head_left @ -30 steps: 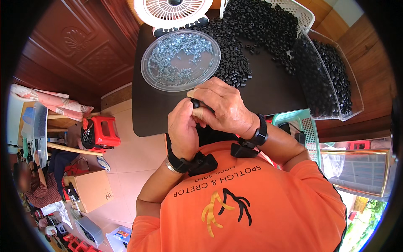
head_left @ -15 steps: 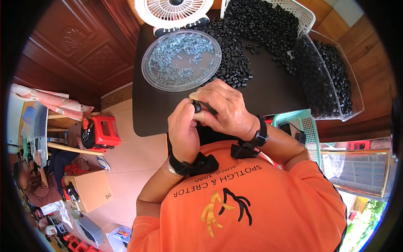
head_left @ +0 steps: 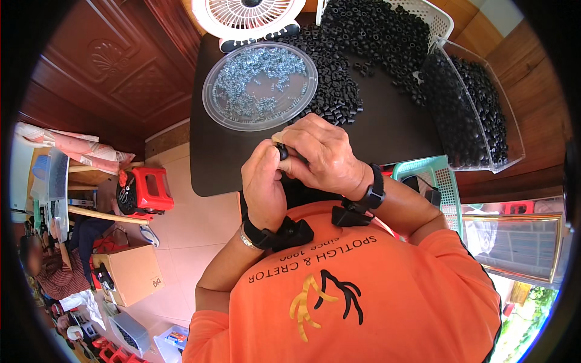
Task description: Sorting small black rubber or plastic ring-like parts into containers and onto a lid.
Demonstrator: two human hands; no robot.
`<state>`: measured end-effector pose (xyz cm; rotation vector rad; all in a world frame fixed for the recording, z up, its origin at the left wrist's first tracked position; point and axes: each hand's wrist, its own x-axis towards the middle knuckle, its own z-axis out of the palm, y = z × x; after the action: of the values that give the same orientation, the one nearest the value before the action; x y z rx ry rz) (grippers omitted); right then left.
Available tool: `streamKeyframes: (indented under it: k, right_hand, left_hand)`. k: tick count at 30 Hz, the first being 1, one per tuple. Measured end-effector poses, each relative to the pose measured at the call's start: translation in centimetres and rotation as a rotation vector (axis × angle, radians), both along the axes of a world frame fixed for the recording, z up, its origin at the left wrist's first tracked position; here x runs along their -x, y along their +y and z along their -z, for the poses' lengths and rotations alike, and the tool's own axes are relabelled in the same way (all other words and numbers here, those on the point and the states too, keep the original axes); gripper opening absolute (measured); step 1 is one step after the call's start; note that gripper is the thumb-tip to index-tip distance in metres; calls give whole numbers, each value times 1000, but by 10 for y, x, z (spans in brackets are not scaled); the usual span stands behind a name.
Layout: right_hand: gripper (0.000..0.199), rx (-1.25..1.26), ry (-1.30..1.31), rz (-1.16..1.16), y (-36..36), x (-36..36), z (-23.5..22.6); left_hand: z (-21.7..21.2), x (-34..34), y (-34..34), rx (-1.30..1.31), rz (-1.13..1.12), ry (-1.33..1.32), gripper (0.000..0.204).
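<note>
Barely any shift from a second ago tbh: still pinching a small rounded black piece [head_left: 282,152] between bare left hand [head_left: 264,183] and bare right hand [head_left: 322,149], over the near part of the smooth dark tabletop [head_left: 388,138]. Apparently still mid-handling.

Near the centre, the fingers [head_left: 301,140] of the left hand [head_left: 264,187] and the right hand [head_left: 324,151] cover most of a small black piece [head_left: 282,152], so its shape cannot be told. The upper edge cuts off a white fan [head_left: 251,15] near twelve o'clock and a white basket [head_left: 445,23] at one o'clock, while the bluish bits [head_left: 254,72] in the round tray [head_left: 243,126] are too small to identify. At eight o'clock, a co-worker [head_left: 60,278] is partly blurred.
</note>
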<state>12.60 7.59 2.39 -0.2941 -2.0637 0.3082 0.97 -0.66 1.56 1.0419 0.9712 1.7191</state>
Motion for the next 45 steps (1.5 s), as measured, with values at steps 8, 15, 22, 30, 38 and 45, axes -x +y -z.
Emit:
streamKeyframes:
  k: [8, 15, 22, 30, 38, 45]
  right_hand:
    - [35, -112, 15, -27, 7, 0, 12]
    - [32, -74, -80, 154, 8, -27, -11]
    - [26, -110, -35, 1013, 20, -155, -61]
    - [27, 8, -205, 1547, -8, -221, -86]
    - [32, 119, -314, 1580, -13, -246, -86]
    - [11, 102, 8, 1165, -4, -188, -87]
  left_hand:
    - [2, -3, 2, 66, -15, -43, 28]
    - [9, 0, 9, 175, 79, -17, 33]
    - [15, 16, 15, 173, 32, -29, 31]
    - [16, 17, 17, 209, 94, -31, 29]
    - [17, 24, 12, 205, 77, -34, 29]
    - [18, 24, 12, 218, 70, -27, 29]
